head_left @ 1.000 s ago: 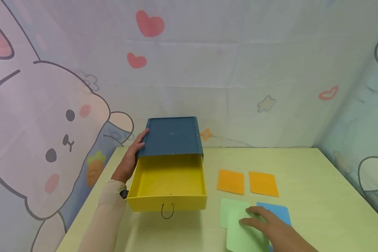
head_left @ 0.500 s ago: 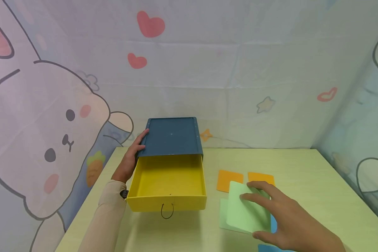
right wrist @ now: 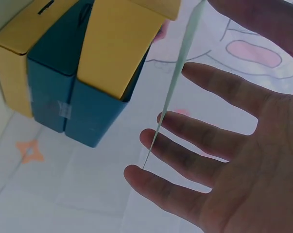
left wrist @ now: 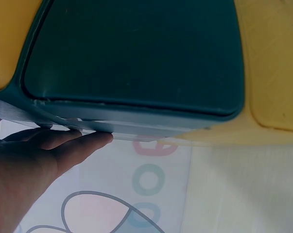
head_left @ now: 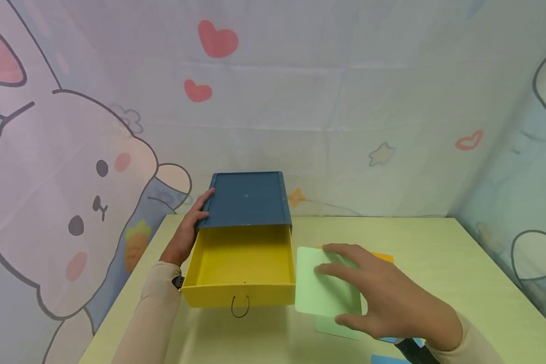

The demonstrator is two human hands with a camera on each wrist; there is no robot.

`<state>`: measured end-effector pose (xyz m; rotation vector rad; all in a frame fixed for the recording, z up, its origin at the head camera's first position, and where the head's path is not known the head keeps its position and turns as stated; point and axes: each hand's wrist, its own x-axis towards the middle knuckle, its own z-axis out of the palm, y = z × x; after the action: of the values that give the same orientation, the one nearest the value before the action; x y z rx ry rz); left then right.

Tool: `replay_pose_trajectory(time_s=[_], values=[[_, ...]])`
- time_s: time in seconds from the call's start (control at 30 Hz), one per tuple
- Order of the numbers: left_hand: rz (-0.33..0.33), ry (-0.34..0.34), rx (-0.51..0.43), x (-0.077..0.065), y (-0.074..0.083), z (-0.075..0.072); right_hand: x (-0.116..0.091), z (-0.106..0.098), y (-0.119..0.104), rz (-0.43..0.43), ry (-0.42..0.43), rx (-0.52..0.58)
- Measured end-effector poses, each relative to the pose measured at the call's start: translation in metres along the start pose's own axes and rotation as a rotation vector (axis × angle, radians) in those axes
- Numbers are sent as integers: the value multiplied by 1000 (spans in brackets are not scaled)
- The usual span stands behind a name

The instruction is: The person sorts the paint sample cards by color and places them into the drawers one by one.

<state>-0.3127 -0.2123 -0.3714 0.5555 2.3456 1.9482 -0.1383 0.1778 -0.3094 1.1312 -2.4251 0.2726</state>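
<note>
In the head view, the right hand (head_left: 387, 293) is holding a green card (head_left: 318, 297) raised over the table (head_left: 473, 283), just right of the yellow drawer (head_left: 238, 296). Its fingers are spreading wide over the card, and its thumb is meeting the near edge. The left hand (head_left: 183, 237) is resting against the left side of the blue cabinet (head_left: 247, 199), fingers stretching far and gripping nothing. The drawer is sticking out toward the near side, a thin loop (head_left: 239, 317) hanging from its front. A second green card (head_left: 334, 328) is lying partly under the raised one's near edge. Farther off, an orange card (head_left: 384, 257) is peeking out beyond the right hand; nearer, a blue card (head_left: 387, 359) is lying at the bottom edge of the view. A printed cloth (head_left: 277, 146) is hanging at the far side.

In the left wrist view, the left hand's nearly straight fingers are touching the cabinet's side.

In the right wrist view, the green card is appearing almost edge-on, the thumb and several fingertips holding it; the cabinet's yellow and blue tiers are standing left of it.
</note>
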Motion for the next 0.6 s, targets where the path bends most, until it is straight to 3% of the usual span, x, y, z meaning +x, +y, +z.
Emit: replay_pose_trajectory(time_s=[0.27, 0.6], values=[[2, -4, 2, 1, -2, 0, 29, -4, 2, -50, -28, 50], [2, -7, 9, 0, -2, -1, 66, 6, 9, 34, -153, 149]])
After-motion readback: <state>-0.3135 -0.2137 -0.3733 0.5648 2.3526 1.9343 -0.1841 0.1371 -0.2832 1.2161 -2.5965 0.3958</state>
